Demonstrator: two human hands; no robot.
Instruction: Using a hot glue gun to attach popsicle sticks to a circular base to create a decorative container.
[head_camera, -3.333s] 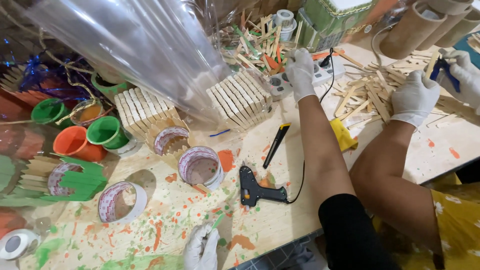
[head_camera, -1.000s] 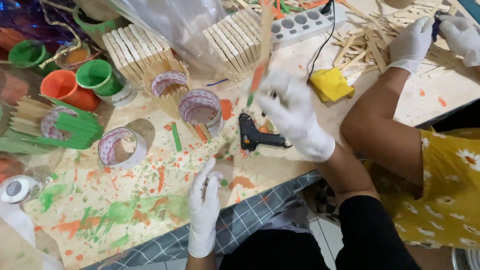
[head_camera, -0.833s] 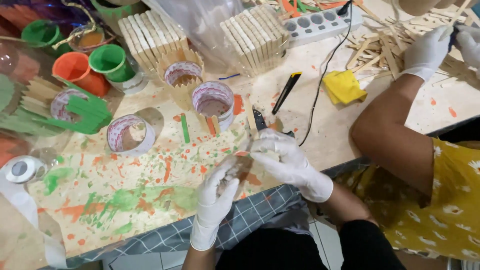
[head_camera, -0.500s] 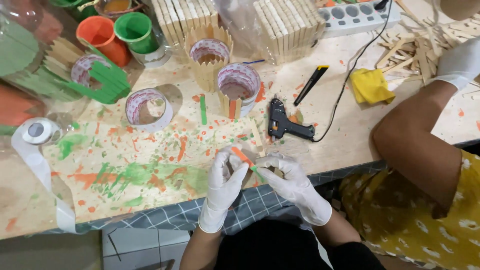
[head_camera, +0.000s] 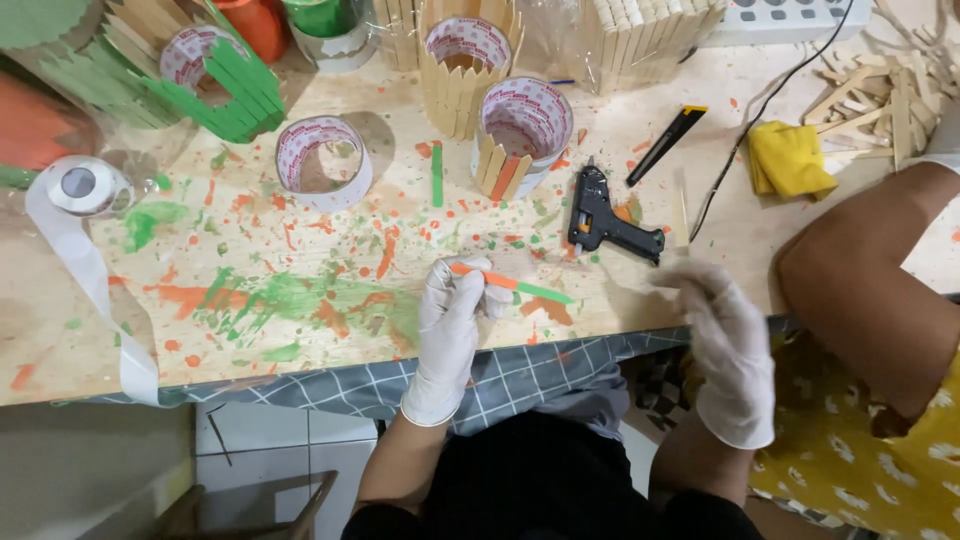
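My left hand (head_camera: 452, 320), in a white glove, holds a flat wooden stick (head_camera: 510, 284) painted orange at one end and green at the other, just above the table's front edge. My right hand (head_camera: 722, 335), also gloved, hangs to the right with its fingers apart and nothing in it, just below and right of the black glue gun (head_camera: 610, 218). Behind the stick stands a white paper cup (head_camera: 522, 125) partly ringed with upright wooden sticks, a few of them painted.
A paint-spattered wooden table (head_camera: 300, 290) carries more cups (head_camera: 322, 160), a cup wrapped in green sticks (head_camera: 215, 80), a tape roll (head_camera: 78, 185), a green stick (head_camera: 437, 172), a black-yellow cutter (head_camera: 665, 145), a yellow cloth (head_camera: 790, 160) and loose sticks (head_camera: 880, 95). Another person's arm (head_camera: 860, 290) crosses at right.
My right hand brought the painted stick from the far table to my left hand, then let go and drew away to the right. The view dropped toward the table's front edge.
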